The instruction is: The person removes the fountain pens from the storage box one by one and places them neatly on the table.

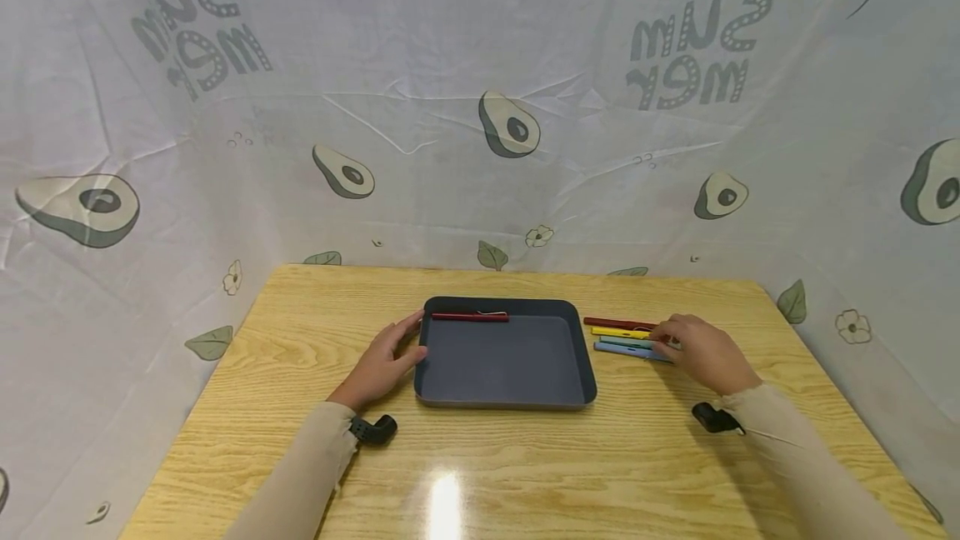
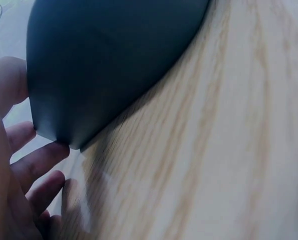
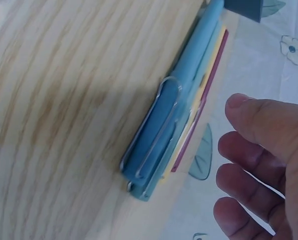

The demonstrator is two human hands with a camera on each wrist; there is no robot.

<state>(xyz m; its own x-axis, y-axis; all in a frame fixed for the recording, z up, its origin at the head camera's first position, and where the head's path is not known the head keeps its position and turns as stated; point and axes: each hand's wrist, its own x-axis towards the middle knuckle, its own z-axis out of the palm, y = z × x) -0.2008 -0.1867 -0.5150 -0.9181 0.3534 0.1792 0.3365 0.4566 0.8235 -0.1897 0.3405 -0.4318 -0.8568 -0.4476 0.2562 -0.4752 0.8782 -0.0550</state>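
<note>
A dark grey rectangular tray (image 1: 504, 402) lies on the table with one red pen (image 1: 470, 317) along its far edge. My left hand (image 1: 381, 367) rests against the tray's left side, its thumb and fingertips touching the outer wall (image 2: 88, 65). To the tray's right, several capped pens lie side by side: a dark red pen (image 1: 617, 322), a yellow pen (image 1: 618, 332), a teal pen (image 1: 622, 342) and a blue pen (image 1: 626, 350). Over their right ends hovers my right hand (image 1: 701, 352); the right wrist view shows its bent fingers (image 3: 254, 155) apart from the pens and holding nothing.
The wooden table (image 1: 360, 490) reaches back to a pale curtain (image 1: 420, 215) printed with avocados. A dark wrist device (image 1: 373, 430) sits on the left wrist, another wrist device (image 1: 716, 418) on the right.
</note>
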